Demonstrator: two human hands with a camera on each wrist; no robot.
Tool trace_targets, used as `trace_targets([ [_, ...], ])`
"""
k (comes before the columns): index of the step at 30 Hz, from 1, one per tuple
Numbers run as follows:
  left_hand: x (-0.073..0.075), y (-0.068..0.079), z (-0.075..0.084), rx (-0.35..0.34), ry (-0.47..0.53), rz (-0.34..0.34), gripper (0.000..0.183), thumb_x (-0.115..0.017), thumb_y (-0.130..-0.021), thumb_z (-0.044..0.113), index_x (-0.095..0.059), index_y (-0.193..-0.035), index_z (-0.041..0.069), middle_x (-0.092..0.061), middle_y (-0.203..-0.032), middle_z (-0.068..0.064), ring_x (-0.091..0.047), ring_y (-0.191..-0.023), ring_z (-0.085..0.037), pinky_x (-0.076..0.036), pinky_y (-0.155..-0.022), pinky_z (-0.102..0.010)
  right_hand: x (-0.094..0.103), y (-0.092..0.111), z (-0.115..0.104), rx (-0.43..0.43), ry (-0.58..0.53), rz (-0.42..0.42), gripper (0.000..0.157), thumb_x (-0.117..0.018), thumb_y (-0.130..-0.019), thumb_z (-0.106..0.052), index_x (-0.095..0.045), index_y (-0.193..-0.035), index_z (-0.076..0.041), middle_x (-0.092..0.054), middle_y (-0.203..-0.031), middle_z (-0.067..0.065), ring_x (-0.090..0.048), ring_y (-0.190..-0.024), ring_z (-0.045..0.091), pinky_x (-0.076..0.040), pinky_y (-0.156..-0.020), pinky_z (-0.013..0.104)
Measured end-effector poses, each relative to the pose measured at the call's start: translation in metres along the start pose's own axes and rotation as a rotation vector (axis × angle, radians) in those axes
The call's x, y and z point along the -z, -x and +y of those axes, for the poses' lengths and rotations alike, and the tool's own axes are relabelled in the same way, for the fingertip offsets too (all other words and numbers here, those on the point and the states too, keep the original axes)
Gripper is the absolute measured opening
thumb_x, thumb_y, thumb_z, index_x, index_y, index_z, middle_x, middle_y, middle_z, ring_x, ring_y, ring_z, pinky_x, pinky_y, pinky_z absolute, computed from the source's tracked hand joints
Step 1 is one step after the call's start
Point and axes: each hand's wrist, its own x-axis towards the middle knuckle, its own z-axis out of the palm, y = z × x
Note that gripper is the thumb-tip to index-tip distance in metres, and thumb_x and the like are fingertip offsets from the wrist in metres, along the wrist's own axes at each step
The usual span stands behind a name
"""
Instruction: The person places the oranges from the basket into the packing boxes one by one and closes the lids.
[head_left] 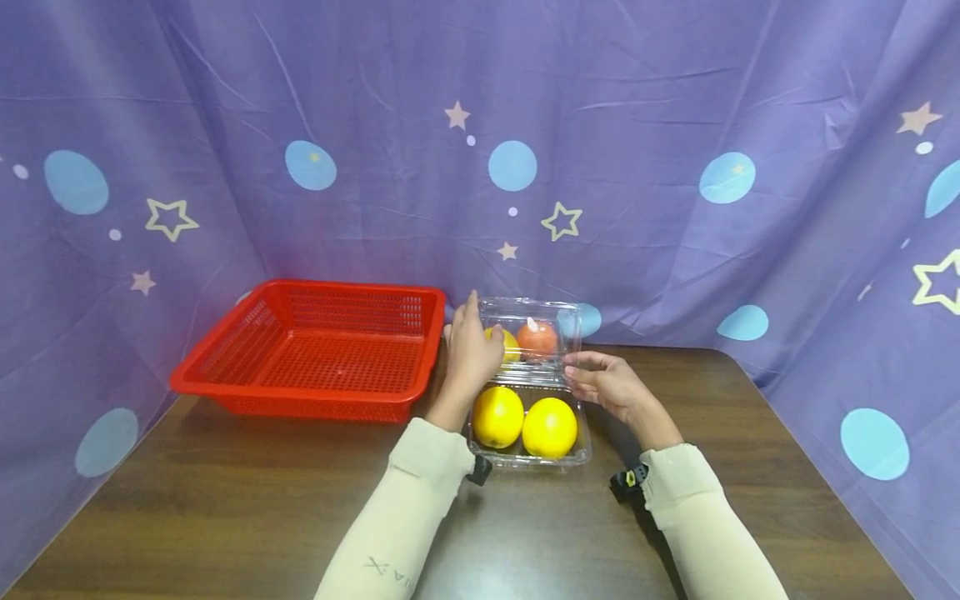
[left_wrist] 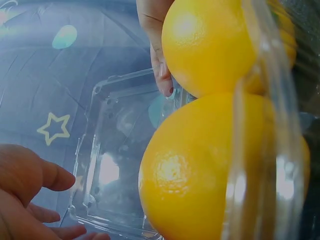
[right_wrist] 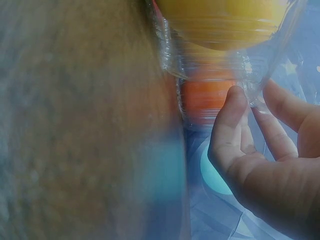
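Note:
A clear plastic clamshell box [head_left: 577,457] holds two oranges [head_left: 550,427], side by side in its base. Its transparent lid [left_wrist: 120,132] stands raised at the back. Through the lid show a yellow fruit [head_left: 512,347] and a reddish fruit [head_left: 537,340]. My left hand [head_left: 474,354] is at the lid's left side; in the left wrist view its fingers [left_wrist: 55,176] are spread beside the lid's edge. My right hand [head_left: 611,387] pinches the plastic near the hinge at the right, its thumb [right_wrist: 234,102] and forefinger on either side of the edge.
To the left of the box a red plastic basket [head_left: 431,350] with mesh walls stands on the brown wooden table [head_left: 262,500]. A purple curtain [head_left: 405,208] with stars and blue dots hangs behind the table and at its sides.

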Motion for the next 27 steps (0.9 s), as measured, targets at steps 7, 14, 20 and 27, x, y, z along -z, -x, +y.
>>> trace_targets([
  [7, 0.003, 0.0, 0.0, -0.015, 0.035, 0.043, 0.064, -0.066, -0.094, 0.013, -0.044, -0.153, 0.002, -0.054, -0.141, -0.025, -0.052, -0.123, -0.046, -0.04, -0.107, -0.053, 0.003, 0.002, -0.005, 0.046, 0.152, 0.028, 0.041, -0.07, -0.094, -0.003, -0.058, -0.13, 0.012, -0.071, -0.095, 0.006, -0.07, -0.082, 0.015, -0.06, -0.078, 0.029],
  [14, 0.01, 0.003, 0.002, -0.028, 0.111, 0.06, 0.05, -0.063, -0.095, 0.008, -0.054, -0.143, -0.001, -0.059, -0.129, -0.02, -0.055, -0.121, -0.039, -0.042, -0.107, -0.049, 0.001, 0.015, -0.032, 0.138, 0.429, 0.092, 0.043, -0.072, -0.095, -0.013, -0.059, -0.132, 0.006, -0.069, -0.106, 0.016, -0.065, -0.088, 0.021, -0.058, -0.079, 0.032],
  [20, 0.021, 0.004, 0.005, -0.082, 0.151, 0.081, 0.043, -0.062, -0.095, 0.002, -0.059, -0.138, -0.001, -0.062, -0.122, -0.018, -0.058, -0.114, -0.034, -0.044, -0.102, -0.045, -0.007, 0.03, -0.059, 0.336, 0.654, 0.177, 0.043, -0.07, -0.098, -0.02, -0.06, -0.136, -0.003, -0.072, -0.108, 0.02, -0.066, -0.089, 0.028, -0.055, -0.07, 0.031],
  [27, 0.036, 0.011, 0.005, -0.238, 0.079, 0.032, 0.035, -0.061, -0.093, 0.0, -0.066, -0.128, -0.001, -0.064, -0.11, -0.018, -0.061, -0.1, -0.031, -0.049, -0.091, -0.043, -0.014, 0.047, -0.077, 0.489, 0.784, 0.248, 0.027, -0.069, -0.098, -0.018, -0.069, -0.122, -0.005, -0.075, -0.101, 0.013, -0.068, -0.083, 0.025, -0.052, -0.068, 0.032],
])
